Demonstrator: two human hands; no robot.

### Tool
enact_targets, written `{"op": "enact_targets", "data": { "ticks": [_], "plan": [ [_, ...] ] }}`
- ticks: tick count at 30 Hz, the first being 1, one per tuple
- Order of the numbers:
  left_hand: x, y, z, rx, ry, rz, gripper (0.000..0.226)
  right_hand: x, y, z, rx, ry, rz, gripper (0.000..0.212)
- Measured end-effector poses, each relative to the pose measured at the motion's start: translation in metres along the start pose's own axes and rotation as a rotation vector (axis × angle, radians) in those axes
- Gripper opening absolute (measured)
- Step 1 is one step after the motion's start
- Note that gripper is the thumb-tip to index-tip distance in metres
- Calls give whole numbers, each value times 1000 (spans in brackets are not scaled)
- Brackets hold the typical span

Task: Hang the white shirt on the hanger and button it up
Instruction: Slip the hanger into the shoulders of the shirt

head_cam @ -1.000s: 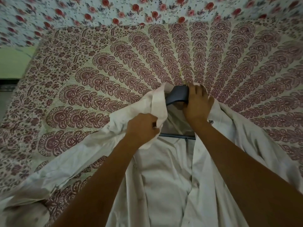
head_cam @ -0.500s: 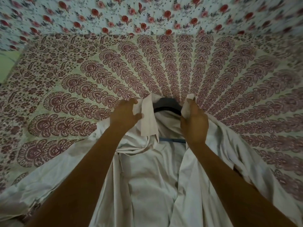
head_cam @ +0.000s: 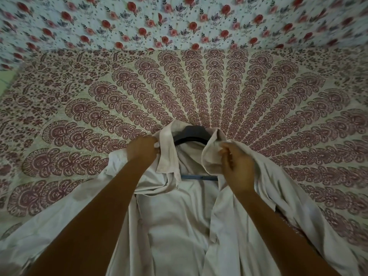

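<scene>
The white shirt (head_cam: 179, 220) lies spread open on the patterned bed cover, front panels apart and sleeves out to both sides. A dark hanger (head_cam: 191, 134) sits inside the collar; its top curve and its blue lower bar show between the collar halves, and the rest is hidden under the cloth. My left hand (head_cam: 142, 149) pinches the left side of the collar. My right hand (head_cam: 237, 166) grips the right side of the collar, which is folded over.
The bed cover (head_cam: 199, 92) with maroon mandala print fills the view. Behind it hangs a white cloth with red roses (head_cam: 179, 22). A green strip (head_cam: 5, 76) shows at the far left edge.
My left hand moved from the shirt front up to the left collar. My right hand let go of the hanger top and took the right collar, drawing it outward and down.
</scene>
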State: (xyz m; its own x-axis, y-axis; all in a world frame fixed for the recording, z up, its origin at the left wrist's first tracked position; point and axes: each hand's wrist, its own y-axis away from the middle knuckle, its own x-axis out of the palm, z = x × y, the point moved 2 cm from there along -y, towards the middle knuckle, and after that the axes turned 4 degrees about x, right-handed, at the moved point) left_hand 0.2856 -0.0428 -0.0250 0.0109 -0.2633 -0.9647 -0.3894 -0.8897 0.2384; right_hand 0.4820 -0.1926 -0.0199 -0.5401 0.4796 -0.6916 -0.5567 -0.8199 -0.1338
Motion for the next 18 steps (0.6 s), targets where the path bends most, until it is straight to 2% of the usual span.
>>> {"op": "enact_targets", "data": {
  "ticks": [2,5,8,9,12,16,18],
  "plan": [
    [1,2,0,15,11,-50,19,0,-14,-8,63,132,-43,37],
    [5,6,-6,21,-20,-106,19,12,-29,-19,212,347,146,55],
    [9,6,-15,-13,-54,-157,19,24,-35,-16,242,483,262,73],
    [10,5,-17,-31,-58,-166,19,27,-36,-13,233,537,273,69],
    [12,5,-21,-67,-55,-190,19,23,-36,-14,213,569,231,40],
    [13,5,-12,-56,79,-210,21,14,-35,-24,202,342,160,30],
    [14,7,-2,26,221,-223,28,8,-30,-23,146,237,178,26]
  ]
}}
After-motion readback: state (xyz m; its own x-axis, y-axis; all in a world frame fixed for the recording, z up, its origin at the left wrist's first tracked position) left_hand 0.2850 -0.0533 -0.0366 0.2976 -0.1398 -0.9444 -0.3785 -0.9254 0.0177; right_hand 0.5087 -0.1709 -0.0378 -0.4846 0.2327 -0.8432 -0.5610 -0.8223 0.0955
